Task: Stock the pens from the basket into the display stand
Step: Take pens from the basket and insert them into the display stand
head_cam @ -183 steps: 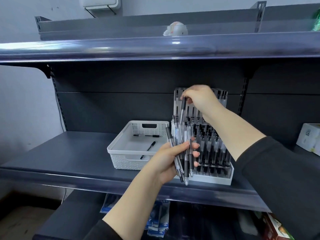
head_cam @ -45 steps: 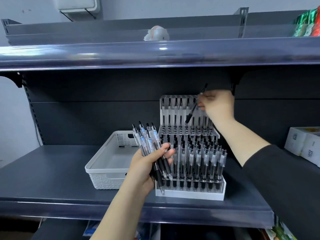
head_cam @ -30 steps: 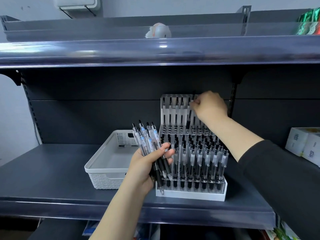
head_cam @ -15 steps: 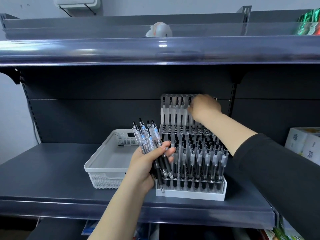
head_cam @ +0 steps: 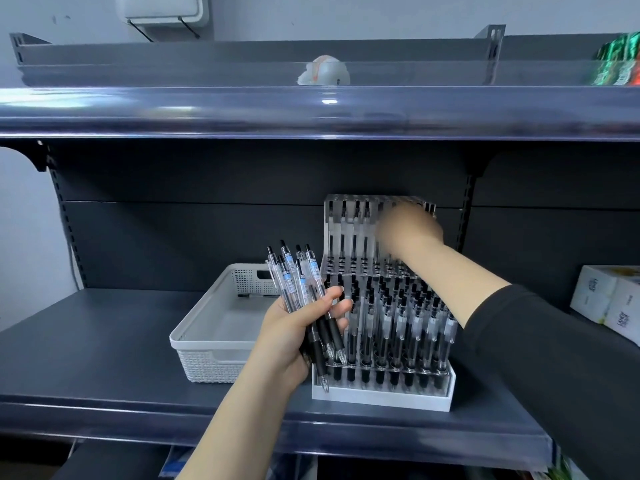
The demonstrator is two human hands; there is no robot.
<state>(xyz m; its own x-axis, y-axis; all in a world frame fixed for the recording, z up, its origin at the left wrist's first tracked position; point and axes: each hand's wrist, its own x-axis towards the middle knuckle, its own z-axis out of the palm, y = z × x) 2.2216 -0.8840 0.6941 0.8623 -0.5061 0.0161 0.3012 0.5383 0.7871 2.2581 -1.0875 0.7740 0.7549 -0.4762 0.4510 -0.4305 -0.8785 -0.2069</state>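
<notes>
Pens (head_cam: pixel 300 292), a fanned bundle of them, are clutched in the left hand (head_cam: pixel 294 336) just in front of the display stand (head_cam: pixel 382 396); fingers and thumb curl round the barrels. Barrels clear plastic, black rubber grips low, black clickers up top, small blue-and-white labels near the clips; print too small to read. Tips point down, bundle tilted slightly left.

Right hand (head_cam: pixel 408 230) is at the upper rear tier of the stand, heavily motion-blurred; cannot tell whether it is gripping anything.

Stand: clear tiered rack on a white base, front rows filled with upright pens of the same type, rear tier partly filled.

Basket (head_cam: pixel 211 358), white perforated plastic, sits touching or just left of the stand on the dark shelf (head_cam: pixel 104 344); one pen lies inside against the far wall.

White boxes (head_cam: pixel 609 303) at far right carry grey lettering, not legible.
</notes>
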